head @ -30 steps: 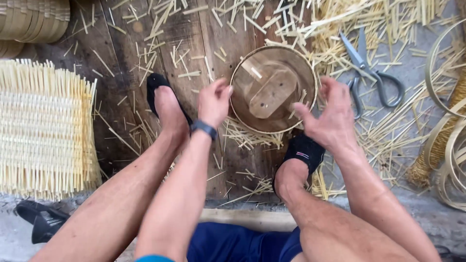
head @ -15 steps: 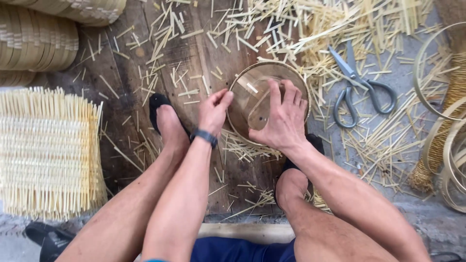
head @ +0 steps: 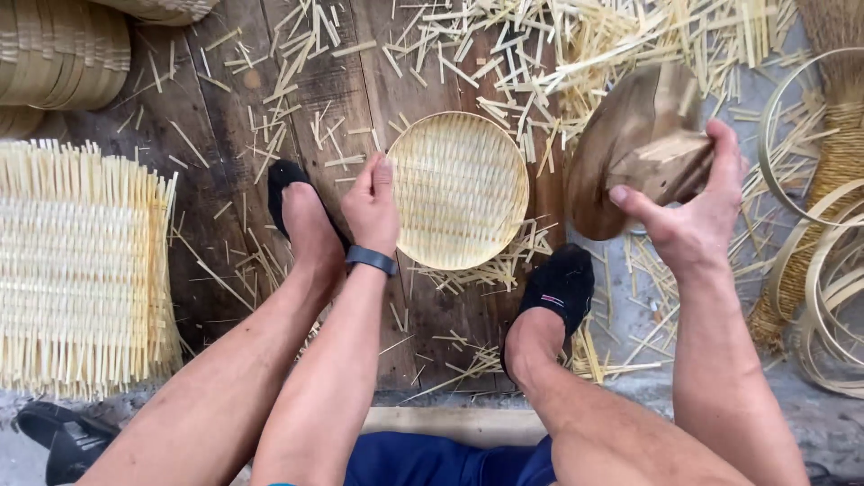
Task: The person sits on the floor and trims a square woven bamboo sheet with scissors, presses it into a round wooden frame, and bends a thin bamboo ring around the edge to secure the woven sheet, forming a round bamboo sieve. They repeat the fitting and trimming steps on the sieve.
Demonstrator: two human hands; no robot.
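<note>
A round woven bamboo tray (head: 459, 189) lies on the dark wooden board (head: 297, 108) between my feet. My left hand (head: 373, 205) rests on the tray's left rim, fingers pointing up the board. My right hand (head: 693, 211) grips the block handle of a round wooden mould (head: 630, 135) and holds it lifted and tilted to the right of the tray. A dark band sits on my left wrist.
A stack of woven bamboo mats (head: 81, 270) lies at the left, with finished trays (head: 54, 58) at the top left. Bamboo hoops (head: 828, 270) lie at the right. Cut bamboo strips (head: 558, 45) litter the board. My feet in black socks (head: 558, 288) flank the tray.
My right hand has lifted the wooden mould out of the tray and swung it to the right, uncovering the woven tray. My left hand stays at the tray's left rim.
</note>
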